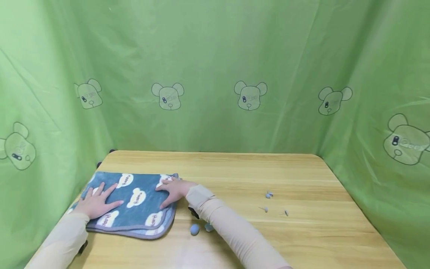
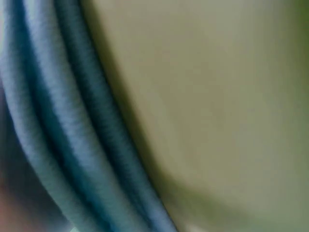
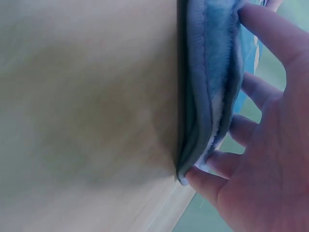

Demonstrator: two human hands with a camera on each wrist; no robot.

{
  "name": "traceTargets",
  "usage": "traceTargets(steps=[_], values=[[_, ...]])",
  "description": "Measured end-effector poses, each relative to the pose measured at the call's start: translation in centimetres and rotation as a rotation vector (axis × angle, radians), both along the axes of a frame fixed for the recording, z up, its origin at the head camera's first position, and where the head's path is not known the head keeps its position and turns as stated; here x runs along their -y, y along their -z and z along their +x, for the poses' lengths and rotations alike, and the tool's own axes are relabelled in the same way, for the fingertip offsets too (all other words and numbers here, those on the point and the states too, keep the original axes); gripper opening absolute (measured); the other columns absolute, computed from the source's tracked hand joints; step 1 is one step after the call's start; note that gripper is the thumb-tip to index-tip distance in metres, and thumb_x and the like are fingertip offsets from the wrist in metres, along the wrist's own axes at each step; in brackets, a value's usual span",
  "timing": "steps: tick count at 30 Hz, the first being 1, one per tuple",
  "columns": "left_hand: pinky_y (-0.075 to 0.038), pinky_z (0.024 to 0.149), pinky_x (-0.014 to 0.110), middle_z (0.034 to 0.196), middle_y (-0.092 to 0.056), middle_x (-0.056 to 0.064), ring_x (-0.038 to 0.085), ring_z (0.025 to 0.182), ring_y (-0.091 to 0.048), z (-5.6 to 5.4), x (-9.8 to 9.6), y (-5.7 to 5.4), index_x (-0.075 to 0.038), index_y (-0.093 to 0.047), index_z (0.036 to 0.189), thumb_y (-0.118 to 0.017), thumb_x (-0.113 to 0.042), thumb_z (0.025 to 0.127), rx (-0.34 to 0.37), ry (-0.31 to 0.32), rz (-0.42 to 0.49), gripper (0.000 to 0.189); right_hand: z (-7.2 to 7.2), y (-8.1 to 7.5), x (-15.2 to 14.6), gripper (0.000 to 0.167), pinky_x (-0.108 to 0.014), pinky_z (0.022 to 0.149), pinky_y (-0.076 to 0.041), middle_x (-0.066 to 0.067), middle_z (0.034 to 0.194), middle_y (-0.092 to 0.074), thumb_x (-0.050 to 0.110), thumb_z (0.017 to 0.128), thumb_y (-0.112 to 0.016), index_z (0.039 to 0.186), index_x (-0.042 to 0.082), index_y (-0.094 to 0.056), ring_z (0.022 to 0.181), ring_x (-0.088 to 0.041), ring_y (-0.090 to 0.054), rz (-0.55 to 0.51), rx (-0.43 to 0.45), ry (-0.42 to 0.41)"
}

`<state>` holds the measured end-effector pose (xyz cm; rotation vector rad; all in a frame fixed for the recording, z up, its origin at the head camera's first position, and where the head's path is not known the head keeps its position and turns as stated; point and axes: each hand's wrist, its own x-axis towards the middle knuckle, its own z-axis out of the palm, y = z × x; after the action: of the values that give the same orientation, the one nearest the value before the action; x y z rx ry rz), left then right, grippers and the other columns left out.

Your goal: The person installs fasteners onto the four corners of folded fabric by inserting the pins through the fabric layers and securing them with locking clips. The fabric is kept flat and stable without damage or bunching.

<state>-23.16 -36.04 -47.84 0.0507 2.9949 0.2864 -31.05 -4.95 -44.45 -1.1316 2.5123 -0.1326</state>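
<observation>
Left hand (image 1: 94, 203): fingers spread wide, laid on top of the folded blanket (image 1: 129, 218) towards its left end, nothing gripped. Right hand (image 1: 174, 189): fingers spread, lying over the blanket's right end towards the far corner; the right wrist view shows fingertips touching the layered edge, not curled round it. No gap between either hand and the cloth. Blanket lies directly under both hands, long axis running left to right, so the hands sit near opposite ends of that axis. Key relation, judged: right hand is nearer the right short edge, left hand nearer the left, with the middle of the cloth uncovered between them. Lower layer shows beyond the upper along the blanket's near side and round its near right corner. Left wrist view: stacked edges beside bare tabletop (image 2: 203, 106); grip not readable there. Outward, right of the blanket's near corner: a blue ball (image 1: 195, 229), then a pale blue piece (image 1: 208, 227) partly behind the right sleeve (image 1: 235, 228). Well to the blanket's right: small pin-like bits (image 1: 269, 195).
</observation>
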Motion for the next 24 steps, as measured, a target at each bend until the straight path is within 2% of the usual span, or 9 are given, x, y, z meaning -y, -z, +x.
traceTargets(steps=[6,12,24], values=[[-0.013,0.095,0.086,0.153,-0.012,0.038,0.073,0.131,-0.004,-1.0,-1.9,-0.6,-0.014,-0.023,0.153,-0.043,-0.074,0.088,0.018,-0.002,0.016,0.091,-1.1,-0.1,-1.5,0.075,-0.05,0.121,-0.019,0.0,0.164,-0.018,0.055,0.085,-0.067,0.15,0.033,-0.036,0.151,-0.037,-0.013,0.01,0.003,0.021],[-0.015,0.095,0.086,0.154,-0.011,0.037,0.072,0.131,-0.005,-2.5,-3.7,-0.6,-0.015,-0.021,0.154,-0.041,-0.075,0.087,0.035,-0.005,0.005,0.092,-2.1,-0.2,-3.2,0.076,-0.049,0.121,-0.018,0.0,0.164,-0.016,0.053,0.084,-0.068,0.15,0.034,-0.035,0.151,-0.035,-0.013,0.031,0.01,0.046],[-0.013,0.097,0.085,0.157,-0.009,0.034,0.069,0.135,-0.004,-5.2,-9.1,-0.9,-0.018,-0.019,0.156,-0.041,-0.074,0.089,0.066,-0.028,0.024,0.09,-4.8,0.0,-8.1,0.075,-0.049,0.122,-0.016,-0.001,0.165,-0.015,0.047,0.085,-0.071,0.15,0.032,-0.036,0.152,-0.034,-0.009,0.04,0.05,0.089]])
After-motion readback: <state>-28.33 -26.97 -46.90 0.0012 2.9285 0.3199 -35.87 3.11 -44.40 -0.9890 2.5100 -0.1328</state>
